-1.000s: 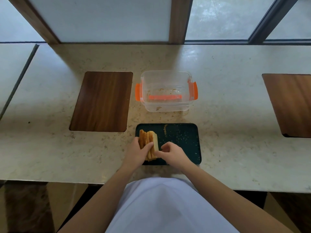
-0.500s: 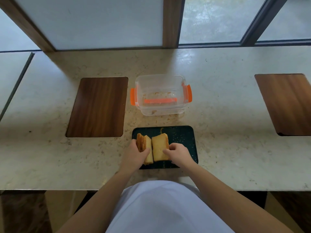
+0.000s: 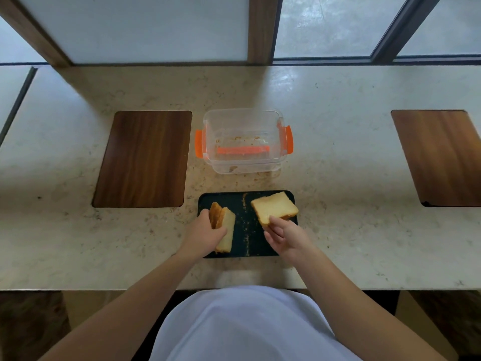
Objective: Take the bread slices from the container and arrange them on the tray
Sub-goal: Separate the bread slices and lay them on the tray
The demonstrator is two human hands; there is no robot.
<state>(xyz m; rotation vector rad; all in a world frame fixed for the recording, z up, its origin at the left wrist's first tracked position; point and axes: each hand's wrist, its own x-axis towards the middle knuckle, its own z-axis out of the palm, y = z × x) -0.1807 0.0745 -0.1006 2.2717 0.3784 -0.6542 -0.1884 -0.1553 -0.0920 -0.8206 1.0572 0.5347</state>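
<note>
bread being laid out on a dark tray

left hand (image 3: 205, 234) reaches in from the lower left, fingers wrapped around a bread stack (image 3: 223, 225) standing on edge at the tray's (image 3: 250, 201) left side, long axis running near to far; right hand (image 3: 285, 234) comes from the lower right, thumb and fingers pinching the near corner of a flat slice (image 3: 273, 208) tilted over the tray's right end; clear container (image 3: 243, 142) with orange clips stands behind on the bench (image 3: 338, 178), holding only crumbs; no writing readable
</note>
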